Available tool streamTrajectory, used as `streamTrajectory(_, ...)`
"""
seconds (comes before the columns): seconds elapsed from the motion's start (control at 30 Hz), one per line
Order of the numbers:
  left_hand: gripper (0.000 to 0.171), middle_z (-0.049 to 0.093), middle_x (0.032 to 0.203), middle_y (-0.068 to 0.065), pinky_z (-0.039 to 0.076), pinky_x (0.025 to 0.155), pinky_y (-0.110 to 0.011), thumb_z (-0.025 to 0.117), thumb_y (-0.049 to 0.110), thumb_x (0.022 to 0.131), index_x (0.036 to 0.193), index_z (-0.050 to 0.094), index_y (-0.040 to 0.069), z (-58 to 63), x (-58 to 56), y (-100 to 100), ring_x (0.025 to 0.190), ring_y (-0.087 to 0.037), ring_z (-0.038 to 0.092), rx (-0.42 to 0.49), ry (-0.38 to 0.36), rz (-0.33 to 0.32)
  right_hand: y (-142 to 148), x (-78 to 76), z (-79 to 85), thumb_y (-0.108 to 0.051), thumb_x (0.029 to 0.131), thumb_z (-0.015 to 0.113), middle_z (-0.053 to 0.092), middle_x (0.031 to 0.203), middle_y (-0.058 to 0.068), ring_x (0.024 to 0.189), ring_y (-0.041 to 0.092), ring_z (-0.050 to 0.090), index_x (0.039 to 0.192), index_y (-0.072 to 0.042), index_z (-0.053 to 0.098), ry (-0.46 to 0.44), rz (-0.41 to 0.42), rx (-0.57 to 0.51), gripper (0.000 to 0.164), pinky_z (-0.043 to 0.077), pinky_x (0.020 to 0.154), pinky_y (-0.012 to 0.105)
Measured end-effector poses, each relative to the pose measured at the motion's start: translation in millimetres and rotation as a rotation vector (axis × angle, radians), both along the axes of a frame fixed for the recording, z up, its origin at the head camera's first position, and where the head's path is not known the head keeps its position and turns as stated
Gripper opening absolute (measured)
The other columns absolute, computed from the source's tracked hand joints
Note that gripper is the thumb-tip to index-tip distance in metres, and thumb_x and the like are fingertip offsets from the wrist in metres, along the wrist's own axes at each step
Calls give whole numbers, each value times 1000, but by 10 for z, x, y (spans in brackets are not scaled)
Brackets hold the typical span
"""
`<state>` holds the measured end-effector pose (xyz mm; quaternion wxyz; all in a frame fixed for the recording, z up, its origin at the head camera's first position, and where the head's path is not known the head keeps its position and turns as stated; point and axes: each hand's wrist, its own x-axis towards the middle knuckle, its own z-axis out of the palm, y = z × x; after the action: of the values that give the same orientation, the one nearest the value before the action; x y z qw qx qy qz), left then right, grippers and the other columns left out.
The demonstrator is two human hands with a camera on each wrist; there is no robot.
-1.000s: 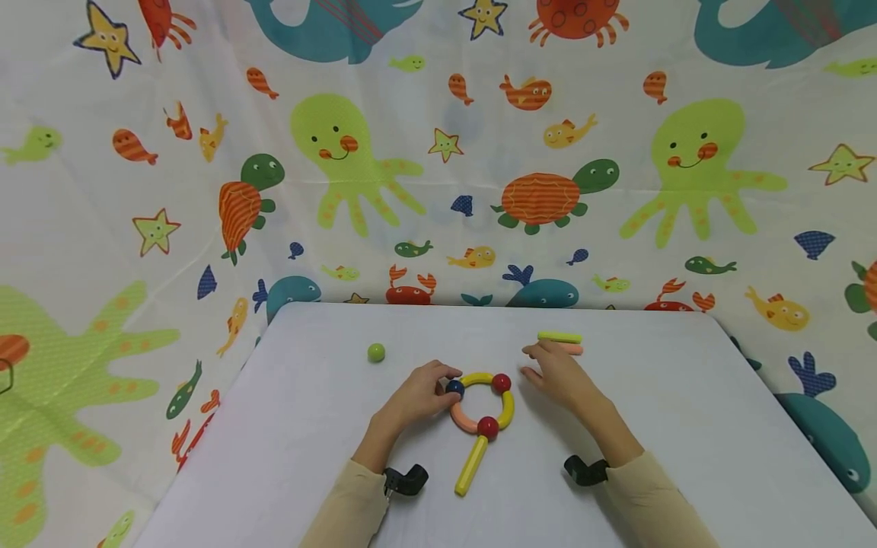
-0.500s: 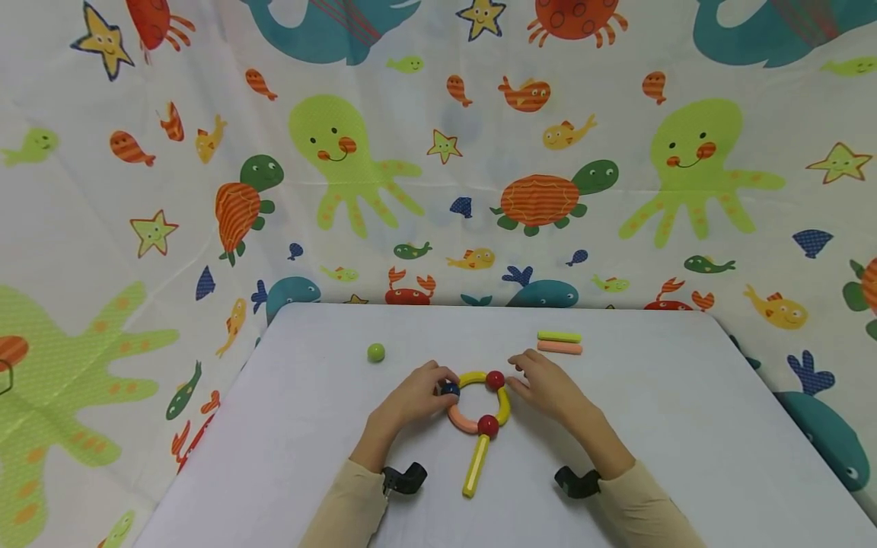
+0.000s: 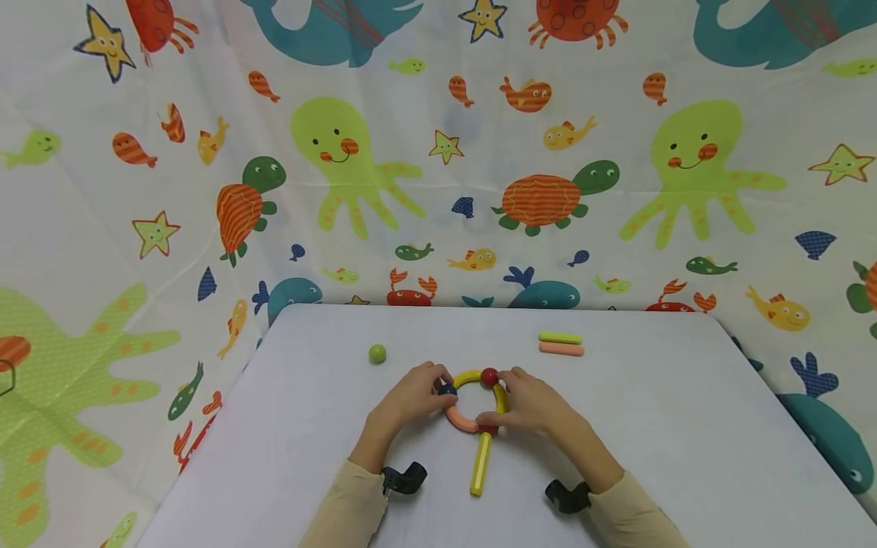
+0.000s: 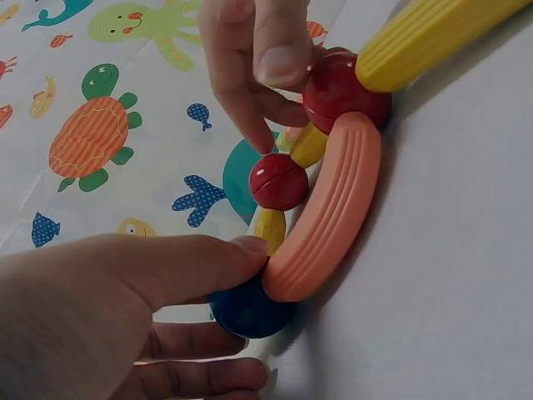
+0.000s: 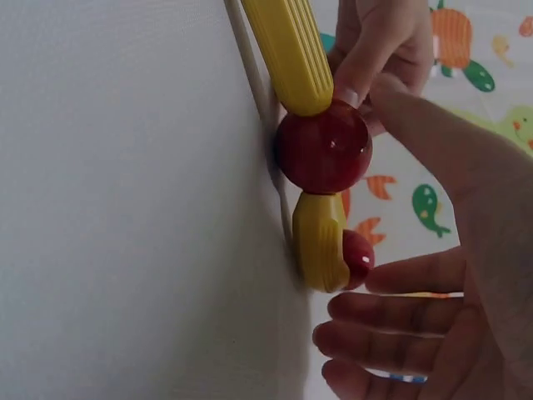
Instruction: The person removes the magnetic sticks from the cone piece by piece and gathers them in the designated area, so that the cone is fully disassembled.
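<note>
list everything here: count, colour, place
Curved sticks: 3, two yellow, one salmon, in ring
Blue ball: 1, blue, left in ring
Red balls: 2, red, far and near in ring
Straight stick: 1, yellow, at near ball
Green ball: 1, green, back left
Loose sticks: 2, yellow-green, salmon, back right
Table: 1, white, underneath
Cloth: 1, white printed, behind
Wrist cameras: 2, black, wrists
Sleeves: 2, beige, forearms
Left hand: 1, on blue ball
Right hand: 1, at ring's right

Evenly lit head view, dimmer wrist views
</note>
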<state>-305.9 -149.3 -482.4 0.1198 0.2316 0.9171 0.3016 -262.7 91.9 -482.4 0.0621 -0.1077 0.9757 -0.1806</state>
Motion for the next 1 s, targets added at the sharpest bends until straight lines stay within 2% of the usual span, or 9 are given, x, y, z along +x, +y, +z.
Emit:
streamTrajectory(0.17,28,61,102,-2,51,77,-31,75,30,88,109,67,13,35,31,-11,89,-15,55,-15,12,15,-40,58,-26,-81,62,74,60,102,1,84,14,53,135,-8,59,-31,12,4,104,56,79,34)
streamTrajectory(0.4,23,58,104,0,53,89,-35,73,23,88,110,74,15,35,58,-6,94,-14,54,-33,46,-34,-39,90,3,-71,68,78,57,99,1,81,14,51,134,-8,59,-48,26,-3,94,52,73,30)
streamTrajectory(0.63,22,56,103,4,52,94,-36,77,27,85,105,78,17,50,80,14,100,-14,52,-44,36,-54,-12,80,-11,-69,71,77,62,113,3,93,15,56,136,-9,59,-63,41,-13,89,56,91,39)
streamTrajectory(0.8,34,56,109,5,51,94,-36,83,36,79,108,77,20,56,88,10,106,-14,49,-89,52,-124,3,77,-21,-69,71,76,62,115,4,96,16,57,136,-10,59,-61,50,-15,90,56,93,41)
streamTrajectory(1.0,32,56,111,4,50,95,-36,84,31,78,107,78,20,94,103,14,109,-15,49,-127,41,-156,16,72,-23,-66,74,76,63,117,4,101,17,59,136,-11,60,-53,60,-18,84,55,96,44)
